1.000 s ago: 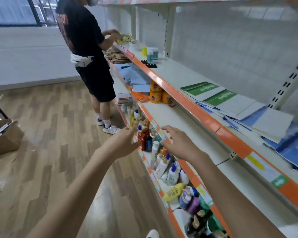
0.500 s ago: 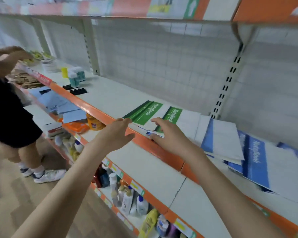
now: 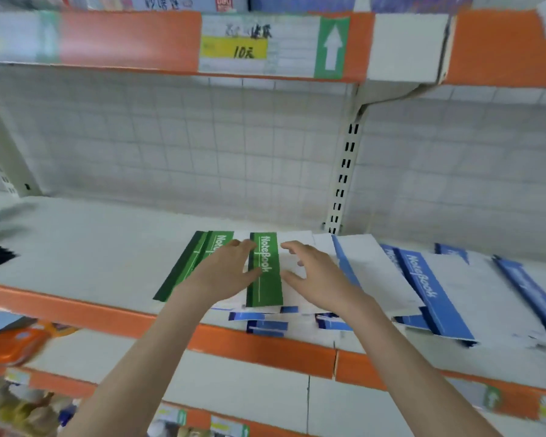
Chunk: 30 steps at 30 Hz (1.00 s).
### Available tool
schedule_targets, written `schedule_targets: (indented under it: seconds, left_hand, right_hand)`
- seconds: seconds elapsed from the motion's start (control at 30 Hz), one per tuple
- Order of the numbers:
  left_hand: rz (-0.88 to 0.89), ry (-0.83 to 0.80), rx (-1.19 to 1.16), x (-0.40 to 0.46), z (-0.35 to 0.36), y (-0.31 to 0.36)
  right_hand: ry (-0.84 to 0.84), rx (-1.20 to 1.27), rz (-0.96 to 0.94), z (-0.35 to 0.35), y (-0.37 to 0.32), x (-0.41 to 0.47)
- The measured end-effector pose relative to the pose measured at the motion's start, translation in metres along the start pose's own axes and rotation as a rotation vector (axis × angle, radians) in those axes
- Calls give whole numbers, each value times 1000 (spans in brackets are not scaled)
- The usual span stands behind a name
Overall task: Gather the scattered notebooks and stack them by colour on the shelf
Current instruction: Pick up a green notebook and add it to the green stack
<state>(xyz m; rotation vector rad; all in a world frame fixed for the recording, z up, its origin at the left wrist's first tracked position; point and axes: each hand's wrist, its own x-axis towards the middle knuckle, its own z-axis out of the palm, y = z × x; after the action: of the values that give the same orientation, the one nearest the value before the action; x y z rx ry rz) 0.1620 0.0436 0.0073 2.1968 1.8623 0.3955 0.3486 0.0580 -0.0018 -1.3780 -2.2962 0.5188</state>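
Observation:
Two green-striped notebooks lie on the white shelf (image 3: 85,244): one (image 3: 267,272) in the middle and another (image 3: 189,263) to its left, partly under my left hand. Several blue-striped notebooks (image 3: 423,288) spread out to the right, and more blue ones (image 3: 265,326) stick out beneath the green ones at the shelf's front edge. My left hand (image 3: 224,272) hovers over the left green notebook with relaxed fingers. My right hand (image 3: 312,275) is spread above the white cover of the middle green notebook. Neither hand holds anything.
An upper shelf edge with a yellow price tag (image 3: 234,47) and a green arrow label (image 3: 331,47) runs across the top. A slotted upright (image 3: 344,171) stands behind the notebooks. An orange item (image 3: 13,345) and bottles (image 3: 22,408) sit on the lower shelves at left.
My view swung from the aisle and lower shelves up onto the notebook shelf. Both hands moved forward from the shelf's orange edge over the green notebooks.

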Motion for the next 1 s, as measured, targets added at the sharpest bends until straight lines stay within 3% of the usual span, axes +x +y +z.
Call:
schedule_targets:
  seconds: [0.27, 0.67, 1.0]
  left_hand:
    - [106, -104, -29, 31, -15, -57]
    - [161, -187, -67, 36, -8, -106]
    - [51, -108, -30, 41, 1, -115]
  right_hand:
    - [64, 7, 153, 31, -34, 31]
    - [79, -390, 410, 75, -65, 54]
    - [129, -405, 370, 71, -75, 67]
